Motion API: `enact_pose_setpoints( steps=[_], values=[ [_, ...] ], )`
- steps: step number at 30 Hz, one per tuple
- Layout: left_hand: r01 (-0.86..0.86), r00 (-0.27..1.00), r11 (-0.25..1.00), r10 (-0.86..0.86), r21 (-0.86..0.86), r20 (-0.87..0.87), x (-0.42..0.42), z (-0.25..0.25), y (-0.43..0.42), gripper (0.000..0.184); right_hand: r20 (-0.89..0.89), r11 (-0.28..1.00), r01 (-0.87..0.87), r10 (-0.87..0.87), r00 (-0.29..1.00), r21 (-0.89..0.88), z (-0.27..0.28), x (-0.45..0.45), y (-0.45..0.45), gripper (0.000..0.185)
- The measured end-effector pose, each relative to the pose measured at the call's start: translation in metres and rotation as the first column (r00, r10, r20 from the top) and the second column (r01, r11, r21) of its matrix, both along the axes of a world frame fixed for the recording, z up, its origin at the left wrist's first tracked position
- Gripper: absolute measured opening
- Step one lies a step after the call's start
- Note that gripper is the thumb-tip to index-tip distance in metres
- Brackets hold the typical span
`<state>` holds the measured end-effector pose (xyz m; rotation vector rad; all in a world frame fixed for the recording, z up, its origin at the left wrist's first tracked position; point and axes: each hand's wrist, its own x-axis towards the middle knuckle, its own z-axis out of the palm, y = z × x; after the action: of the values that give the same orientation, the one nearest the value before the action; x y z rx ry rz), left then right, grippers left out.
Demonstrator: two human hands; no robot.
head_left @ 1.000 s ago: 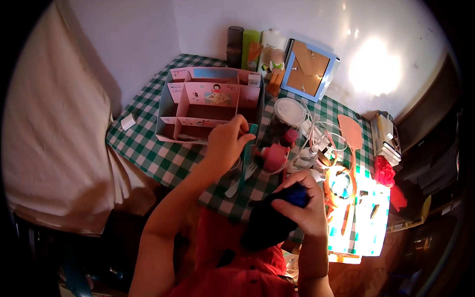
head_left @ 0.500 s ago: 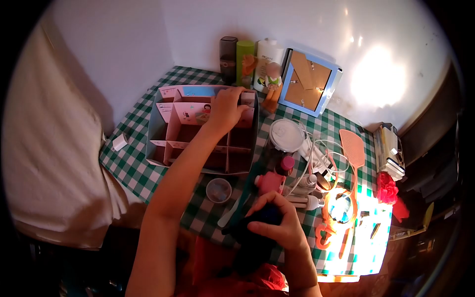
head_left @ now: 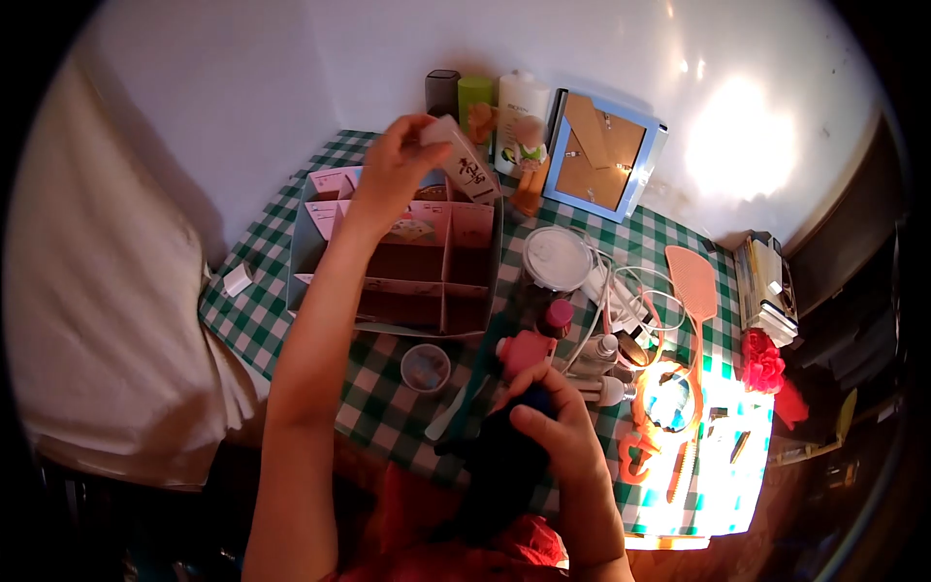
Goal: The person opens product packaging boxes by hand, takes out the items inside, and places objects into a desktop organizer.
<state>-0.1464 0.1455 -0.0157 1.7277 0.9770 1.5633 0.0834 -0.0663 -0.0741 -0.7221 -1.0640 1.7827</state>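
Note:
My left hand (head_left: pixel 396 167) is closed on the end of a small pale carton (head_left: pixel 464 167) with dark lettering. The carton is tilted over the back right corner of a pink organizer box (head_left: pixel 471 223) with several compartments. Its lower end is at the box's rim; whether it touches, I cannot tell. Near the table's front edge, my right hand (head_left: pixel 561 419) is curled around a black, soft-looking thing (head_left: pixel 504 470), too dark to make out. A pink bottle (head_left: pixel 527 352) stands just beyond that hand, and a clear plastic cup (head_left: pixel 426 369) sits to its left.
Bottles (head_left: pixel 524 112), a doll figure (head_left: pixel 529 165) and a blue picture frame (head_left: pixel 596 155) stand along the wall. On the right lie a white-lidded jar (head_left: pixel 558 259), white cables (head_left: pixel 669 301) and an orange fly swatter (head_left: pixel 690 281). A white spool-like piece (head_left: pixel 237 279) sits near the left edge.
My left hand has come up and left out of the organizer's back right compartment, lifting the pale carton. My right hand stays almost in place with the black thing.

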Motion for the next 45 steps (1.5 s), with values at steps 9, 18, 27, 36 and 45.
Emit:
enact_pose_setpoints(
  steps=[9, 18, 27, 36, 45],
  values=[
    [0.268, 0.784, 0.954, -0.136, -0.132, 0.606, -0.016, -0.007, -0.167, 0.039, -0.102, 0.990, 0.139, -0.135, 0.986, 0.033, 0.005, -0.003, -0.003, 0.017],
    [0.269, 0.759, 0.904, 0.013, -0.332, 0.651, 0.006, -0.049, -0.270, 0.035, -0.125, 0.658, 0.652, -0.661, 0.740, 0.376, 0.065, -0.035, -0.033, 0.019],
    [0.157, 0.776, 0.958, 0.030, -0.239, 0.630, 0.008, -0.040, -0.300, 0.034, 0.391, 0.467, -0.141, -0.497, 0.775, 0.873, 0.034, -0.061, -0.073, 0.064],
    [-0.067, 0.941, 0.998, 0.060, 0.010, 0.332, 0.005, -0.049, -0.304, 0.038, 0.399, 0.732, 0.068, -0.444, 0.802, 0.678, 0.018, -0.020, -0.087, 0.040],
    [-0.162, 0.963, 0.944, 0.216, 0.289, -0.164, 0.027, -0.061, -0.320, 0.040, 0.285, 0.595, 0.019, -0.412, 0.866, 0.803, 0.035, -0.045, -0.094, 0.035]
  ],
)
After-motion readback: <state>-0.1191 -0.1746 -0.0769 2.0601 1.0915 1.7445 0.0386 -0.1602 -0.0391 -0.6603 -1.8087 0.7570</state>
